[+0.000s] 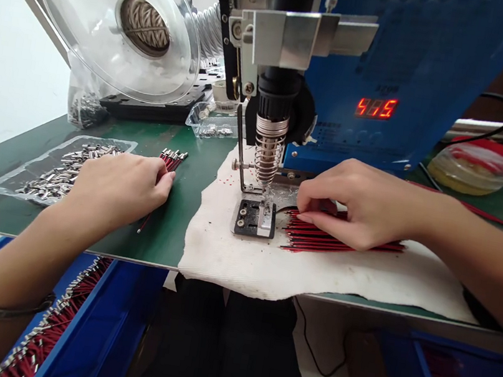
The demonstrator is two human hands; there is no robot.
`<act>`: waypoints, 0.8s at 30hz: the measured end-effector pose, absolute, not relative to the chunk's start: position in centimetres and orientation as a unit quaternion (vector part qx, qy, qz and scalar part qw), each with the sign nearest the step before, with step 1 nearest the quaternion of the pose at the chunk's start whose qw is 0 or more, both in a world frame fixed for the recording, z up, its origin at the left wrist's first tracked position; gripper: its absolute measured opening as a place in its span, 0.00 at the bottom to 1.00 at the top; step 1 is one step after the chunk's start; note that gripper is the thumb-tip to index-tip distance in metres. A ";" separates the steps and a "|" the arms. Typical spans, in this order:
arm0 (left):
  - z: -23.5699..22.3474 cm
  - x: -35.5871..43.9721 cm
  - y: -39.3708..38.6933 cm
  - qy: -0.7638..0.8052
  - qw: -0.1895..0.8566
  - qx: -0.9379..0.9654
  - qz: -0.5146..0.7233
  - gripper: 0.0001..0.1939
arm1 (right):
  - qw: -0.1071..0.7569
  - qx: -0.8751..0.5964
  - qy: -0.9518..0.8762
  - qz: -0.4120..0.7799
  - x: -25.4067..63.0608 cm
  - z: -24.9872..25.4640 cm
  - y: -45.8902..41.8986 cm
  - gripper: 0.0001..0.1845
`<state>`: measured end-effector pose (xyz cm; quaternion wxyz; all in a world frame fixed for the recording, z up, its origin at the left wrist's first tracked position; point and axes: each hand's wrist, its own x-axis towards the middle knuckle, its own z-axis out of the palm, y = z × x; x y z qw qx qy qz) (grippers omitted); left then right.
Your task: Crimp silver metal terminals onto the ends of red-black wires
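My left hand [122,185] is at the right side of a clear plastic tray [128,146] of small metal connectors [62,176], its thumb and forefinger pressed together; whatever they hold is hidden. Just beyond its fingertips, a small bundle of red-and-black wires with metal ends [173,157] lies on the green table. My right hand [358,201] rests over a row of red-and-black wires [319,239] on a white cloth, pinching at their left ends. Between the hands, the soldering machine's spring-wrapped iron [270,144] points down at a small black fixture [254,219].
A blue machine housing [335,135] with a lit red display [375,108] stands behind. Solder wire on a large clear reel [110,22] is at back left. Blue bins [90,316] of wires sit below the table edge. A round plastic tub [475,165] stands at right.
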<state>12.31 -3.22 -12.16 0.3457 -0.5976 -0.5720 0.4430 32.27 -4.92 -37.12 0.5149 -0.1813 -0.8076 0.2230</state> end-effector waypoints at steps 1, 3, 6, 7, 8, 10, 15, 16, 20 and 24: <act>-12.2 12.3 -3.1 -0.568 0.345 -0.599 0.447 0.28 | 0.516 -0.180 -0.807 0.224 32.2 -37.1 -4.9 0.05; -12.2 12.2 -3.0 -0.559 0.344 -0.602 0.454 0.28 | 0.517 -0.179 -0.806 0.226 32.2 -37.1 -4.9 0.05; -12.3 12.2 -2.6 -0.552 0.348 -0.602 0.460 0.28 | 0.515 -0.179 -0.807 0.226 32.1 -37.1 -4.8 0.05; -12.3 12.1 -2.5 -0.552 0.351 -0.599 0.462 0.28 | 0.515 -0.179 -0.807 0.226 32.1 -37.1 -4.8 0.05; -12.2 12.1 -2.4 -0.552 0.354 -0.596 0.464 0.28 | 0.515 -0.179 -0.808 0.225 32.1 -37.1 -4.8 0.05; -12.1 11.9 -2.2 -0.552 0.363 -0.590 0.465 0.27 | 0.515 -0.177 -0.808 0.225 32.1 -37.1 -4.9 0.05; -12.0 11.4 -2.1 -0.556 0.378 -0.592 0.444 0.27 | 0.520 -0.173 -0.805 0.227 32.0 -37.2 -4.9 0.05; -11.9 11.4 -2.3 -0.559 0.380 -0.593 0.438 0.27 | 0.521 -0.172 -0.804 0.228 32.0 -37.2 -4.9 0.05; -10.6 11.4 -2.9 -0.595 0.407 -0.572 0.391 0.34 | 0.526 -0.163 -0.799 0.244 32.2 -37.1 -4.9 0.05; -6.8 9.5 -2.3 -0.627 0.416 -0.568 0.332 0.33 | 0.526 -0.156 -0.784 0.290 32.5 -36.7 -5.0 0.06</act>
